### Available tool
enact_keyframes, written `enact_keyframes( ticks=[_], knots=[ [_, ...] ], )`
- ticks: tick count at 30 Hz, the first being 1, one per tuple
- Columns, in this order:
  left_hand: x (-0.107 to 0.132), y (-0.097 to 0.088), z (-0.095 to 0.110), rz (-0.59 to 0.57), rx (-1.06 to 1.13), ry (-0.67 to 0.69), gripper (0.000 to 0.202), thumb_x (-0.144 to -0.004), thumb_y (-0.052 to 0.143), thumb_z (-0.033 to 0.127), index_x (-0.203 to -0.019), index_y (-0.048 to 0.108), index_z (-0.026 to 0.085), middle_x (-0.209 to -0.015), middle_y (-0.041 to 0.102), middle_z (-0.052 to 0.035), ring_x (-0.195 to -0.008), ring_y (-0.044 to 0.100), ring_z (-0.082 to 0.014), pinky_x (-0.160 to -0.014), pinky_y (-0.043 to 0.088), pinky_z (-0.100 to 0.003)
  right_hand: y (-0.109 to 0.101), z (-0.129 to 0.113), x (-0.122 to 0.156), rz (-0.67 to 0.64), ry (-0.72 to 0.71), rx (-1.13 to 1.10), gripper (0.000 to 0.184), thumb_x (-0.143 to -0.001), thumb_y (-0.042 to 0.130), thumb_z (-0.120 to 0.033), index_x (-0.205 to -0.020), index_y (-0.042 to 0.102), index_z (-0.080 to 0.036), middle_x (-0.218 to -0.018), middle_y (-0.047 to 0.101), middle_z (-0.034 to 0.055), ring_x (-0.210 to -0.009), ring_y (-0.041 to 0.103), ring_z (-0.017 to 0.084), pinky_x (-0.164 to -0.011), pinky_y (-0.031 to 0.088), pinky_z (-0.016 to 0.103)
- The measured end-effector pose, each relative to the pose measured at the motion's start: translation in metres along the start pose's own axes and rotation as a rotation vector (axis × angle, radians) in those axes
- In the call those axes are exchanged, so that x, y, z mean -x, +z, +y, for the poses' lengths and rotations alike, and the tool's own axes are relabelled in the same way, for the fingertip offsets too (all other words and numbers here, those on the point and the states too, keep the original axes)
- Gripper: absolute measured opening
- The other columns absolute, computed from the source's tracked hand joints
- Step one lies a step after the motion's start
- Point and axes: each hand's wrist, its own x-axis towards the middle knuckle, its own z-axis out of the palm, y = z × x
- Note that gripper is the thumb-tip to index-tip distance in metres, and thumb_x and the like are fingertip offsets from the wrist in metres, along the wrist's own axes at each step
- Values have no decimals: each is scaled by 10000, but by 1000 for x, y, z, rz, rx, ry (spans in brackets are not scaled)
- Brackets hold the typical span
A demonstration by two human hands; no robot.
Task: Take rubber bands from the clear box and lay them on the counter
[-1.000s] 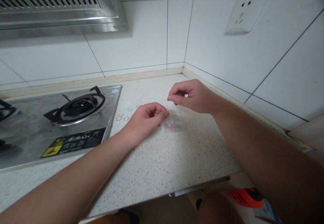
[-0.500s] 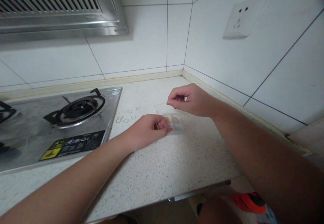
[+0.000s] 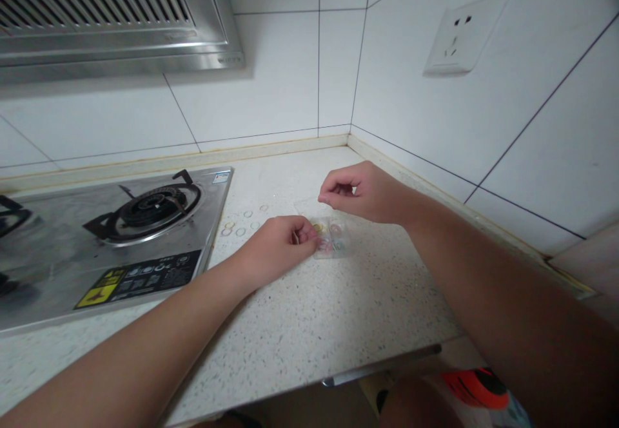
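It was close work at the clear box [image 3: 333, 256] on the tabletop [image 3: 314, 315]!
Left hand [image 3: 280, 247] angled in, fingertips pinched at the box's left side; right hand [image 3: 362, 191] hung just beyond, fingers curled to the thumb. Whether either gripped anything, we couldn't tell.

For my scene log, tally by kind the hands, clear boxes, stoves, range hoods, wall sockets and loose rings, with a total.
Hands: 2 (left hand, right hand)
Clear box: 1
Stove: 1
Range hood: 1
Wall socket: 1
Total: 6
Loose rings: several, too small and faint to count surely, so left out.
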Motion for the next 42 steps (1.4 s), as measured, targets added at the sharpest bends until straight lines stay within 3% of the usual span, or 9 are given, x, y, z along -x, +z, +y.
enact_keyframes(
  ticks=[11,15,18,24,27,31,36,42],
  knots=[
    [-1,0,-3,79,-114,44,187,-896,626,351,-835,682,184,-696,606,20,-632,500,-123,-577,354,-271,-1,1,0,-39,12,41,244,-926,652,-350,-822,723,-141,-649,618,-2,-596,478,117,-566,336,271],
    [0,-5,-2,76,-261,111,218,-929,587,376,-849,686,199,-736,645,2,-657,535,-139,-601,361,-286,-3,4,1,-71,3,119,229,-923,646,-334,-827,734,-145,-654,624,-2,-595,495,115,-585,342,276],
    [-2,-24,-8,150,-456,136,223,-946,562,375,-880,695,209,-815,687,-21,-704,564,-156,-639,366,-303,-5,10,1,-76,43,166,234,-918,638,-337,-822,737,-148,-655,635,2,-586,502,116,-591,349,281],
    [-3,-84,-39,369,-659,-31,295,-981,500,425,-947,695,206,-908,734,-57,-738,610,-181,-667,376,-314,-8,26,2,-70,136,200,216,-905,626,-325,-843,742,-154,-702,683,23,-611,551,129,-626,385,291],
    [-1,-105,-52,427,-728,-94,323,-980,487,445,-968,696,199,-940,746,-76,-769,632,-203,-666,375,-316,-8,32,2,-57,147,192,219,-907,625,-330,-839,740,-157,-712,688,27,-620,559,136,-635,397,295],
    [0,-115,-62,361,-784,-161,333,-953,514,469,-995,720,211,-999,759,-82,-835,653,-231,-694,397,-324,-9,37,3,-53,170,171,226,-907,630,-347,-844,737,-158,-734,695,34,-648,578,148,-644,407,299],
    [-3,-113,-70,271,-777,-175,327,-929,543,445,-1004,762,214,-1002,770,-93,-833,664,-244,-692,410,-328,-9,42,4,-54,211,190,225,-899,633,-346,-831,733,-157,-733,690,34,-649,571,147,-645,401,301],
    [-7,-110,-79,181,-770,-164,284,-908,578,380,-1019,809,256,-1027,783,-97,-901,689,-270,-790,457,-351,-8,43,4,-64,216,179,221,-897,632,-343,-837,734,-156,-724,684,27,-652,565,146,-637,396,295]
  ],
)
